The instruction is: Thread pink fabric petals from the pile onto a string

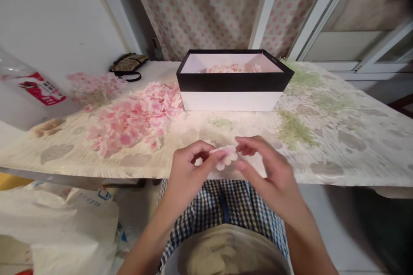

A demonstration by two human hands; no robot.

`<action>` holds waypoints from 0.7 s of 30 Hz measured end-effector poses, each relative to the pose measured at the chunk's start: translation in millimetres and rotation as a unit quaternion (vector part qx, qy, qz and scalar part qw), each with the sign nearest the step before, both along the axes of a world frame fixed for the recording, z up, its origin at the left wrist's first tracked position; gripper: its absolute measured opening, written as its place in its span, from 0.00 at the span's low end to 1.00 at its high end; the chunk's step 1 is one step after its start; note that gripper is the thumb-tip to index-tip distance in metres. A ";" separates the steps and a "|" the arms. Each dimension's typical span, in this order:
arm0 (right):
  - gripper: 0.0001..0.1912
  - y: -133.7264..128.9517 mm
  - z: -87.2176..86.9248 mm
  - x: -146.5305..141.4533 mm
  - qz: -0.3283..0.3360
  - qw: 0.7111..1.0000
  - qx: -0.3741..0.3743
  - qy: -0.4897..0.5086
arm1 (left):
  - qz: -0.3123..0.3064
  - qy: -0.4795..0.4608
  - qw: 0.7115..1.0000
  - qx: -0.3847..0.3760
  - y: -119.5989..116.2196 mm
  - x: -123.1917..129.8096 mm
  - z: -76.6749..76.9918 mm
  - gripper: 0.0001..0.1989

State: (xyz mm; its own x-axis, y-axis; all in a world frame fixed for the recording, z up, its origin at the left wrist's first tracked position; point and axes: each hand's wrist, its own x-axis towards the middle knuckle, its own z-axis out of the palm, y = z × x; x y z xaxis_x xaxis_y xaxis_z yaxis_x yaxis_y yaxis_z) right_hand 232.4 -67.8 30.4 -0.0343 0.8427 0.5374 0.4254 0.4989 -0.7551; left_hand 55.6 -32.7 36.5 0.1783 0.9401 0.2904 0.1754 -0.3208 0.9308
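Between the thumb and fingers of my left hand (pixel 196 167) is a pale pink artificial flower (pixel 226 157), held just above the table's front edge. My right hand (pixel 267 169) is close by on the flower's right side, thumb and fingers apart, with nothing visible in it. A loose heap of pink artificial petals (pixel 135 116) lies on the table to the left. Behind my hands stands a white box with a black rim (pixel 230 82), and more pink flowers (pixel 226 68) show inside it. Small green stem pieces (pixel 295 131) are piled to the right.
A patterned cloth (pixel 329 154) covers the table. At the back left are a small patterned pouch (pixel 128 63) and a clear bag with a red label (pixel 43 89). White plastic bags (pixel 58 223) sit below the table on the left. A dotted curtain (pixel 200 8) hangs behind.
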 end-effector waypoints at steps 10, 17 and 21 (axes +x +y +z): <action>0.13 3.0 -6.4 4.7 0.095 0.927 -0.173 0.319 | -0.035 -0.017 0.997 0.066 -16.2 -2.9 -1.4 0.07; 0.15 -7.3 -4.9 -3.9 0.220 0.877 -0.262 0.338 | -0.054 -0.018 0.988 0.141 -19.3 -2.4 0.0 0.13; 0.14 -12.3 -9.5 -12.5 0.192 0.889 -0.254 0.328 | -0.092 -0.035 0.988 0.117 -22.3 -2.3 -4.1 0.11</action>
State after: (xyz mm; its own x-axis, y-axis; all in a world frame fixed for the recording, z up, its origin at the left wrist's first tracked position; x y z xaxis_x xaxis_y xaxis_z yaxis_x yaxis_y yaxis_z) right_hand 219.8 -80.1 20.9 -0.1910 0.9763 0.1014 -0.3187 0.0360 -0.9472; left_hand 53.3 -55.0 32.4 0.3113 0.7998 0.5132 0.0319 -0.5485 0.8355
